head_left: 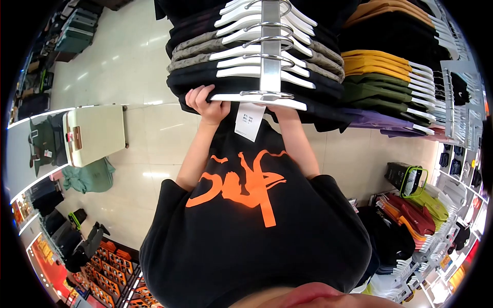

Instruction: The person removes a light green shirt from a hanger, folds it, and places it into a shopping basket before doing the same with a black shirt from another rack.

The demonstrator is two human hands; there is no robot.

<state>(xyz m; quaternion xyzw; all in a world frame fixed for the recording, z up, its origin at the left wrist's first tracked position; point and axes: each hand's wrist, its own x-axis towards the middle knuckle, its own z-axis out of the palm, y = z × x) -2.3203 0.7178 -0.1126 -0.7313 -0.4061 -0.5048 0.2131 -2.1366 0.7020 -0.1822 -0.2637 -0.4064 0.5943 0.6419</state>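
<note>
My left hand (205, 105) has its fingers curled over the shoulder of the front black garment (177, 82), beside the left arm of its white hanger (231, 97). My right hand (283, 112) is at the same hanger, right of the middle; its fingers are hidden behind the hanger. Between my hands dangles a white paper tag (250, 121) with small print. The hanger's metal hook (267, 95) is at the near end of a flat metal rail (270, 49). More black and grey-patterned garments (195, 50) on white hangers are lined up behind.
Yellow, green and purple clothes (377, 64) hang on the right. A cream suitcase (100, 134) stands at the left by a lit shelf. A shopping basket (405, 179) is at the lower right. Another person (79, 256) bends by orange racks (110, 269) at the lower left.
</note>
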